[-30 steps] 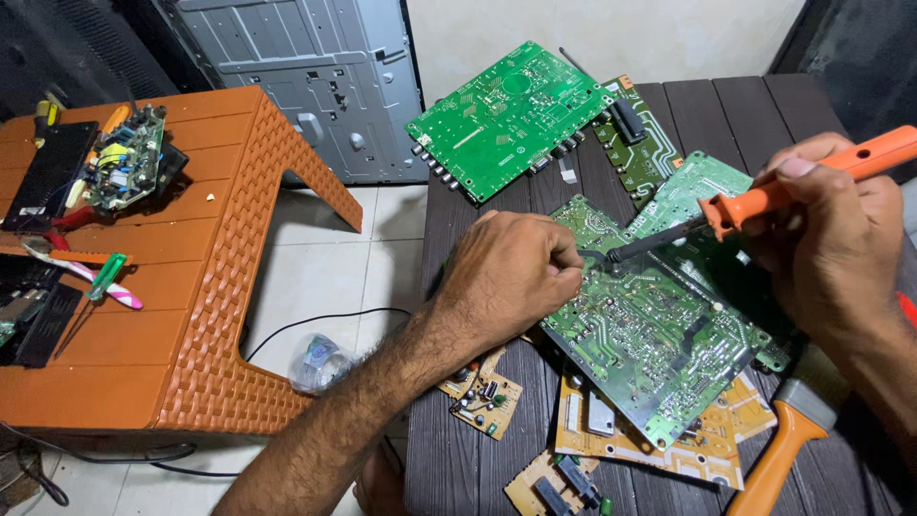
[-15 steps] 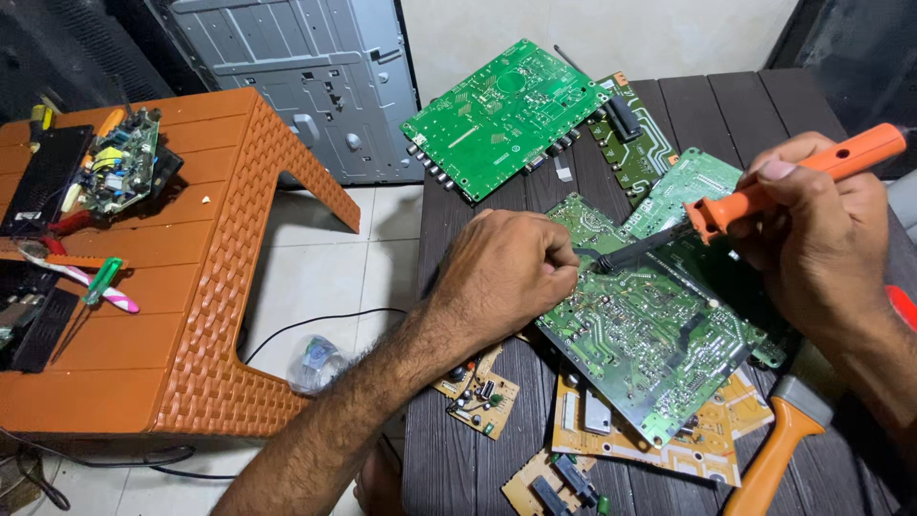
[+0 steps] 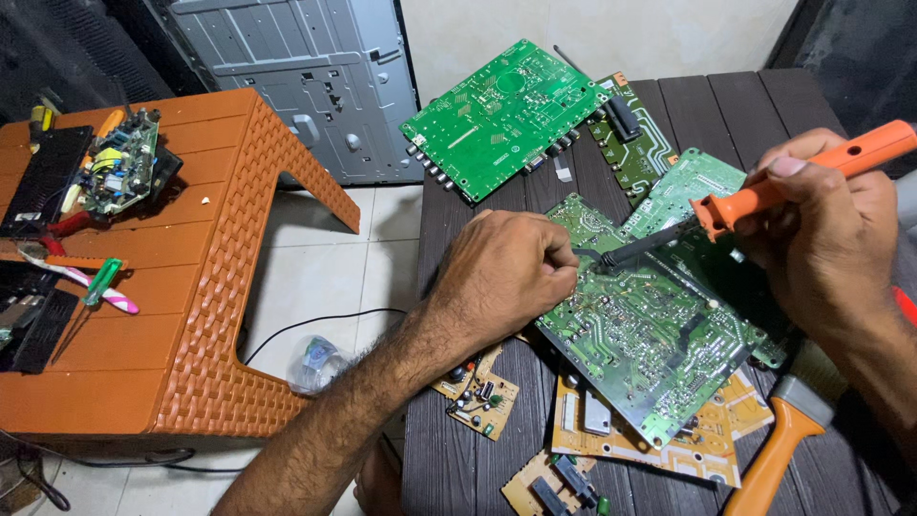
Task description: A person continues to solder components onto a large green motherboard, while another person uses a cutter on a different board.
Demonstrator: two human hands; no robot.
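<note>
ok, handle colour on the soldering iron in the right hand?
Orange, on the soldering iron held by the right hand; head view.

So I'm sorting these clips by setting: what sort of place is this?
Probably a small electronics repair bench: green printed circuit boards piled on a dark slatted wooden table, an orange-handled soldering iron in the right hand, and an orange plastic woven-pattern stool carrying tools.

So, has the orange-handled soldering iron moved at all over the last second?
No, hardly. The orange-handled soldering iron in the right hand sits the same way against the large green circuit board at the table's far edge, which has stayed put.
</note>
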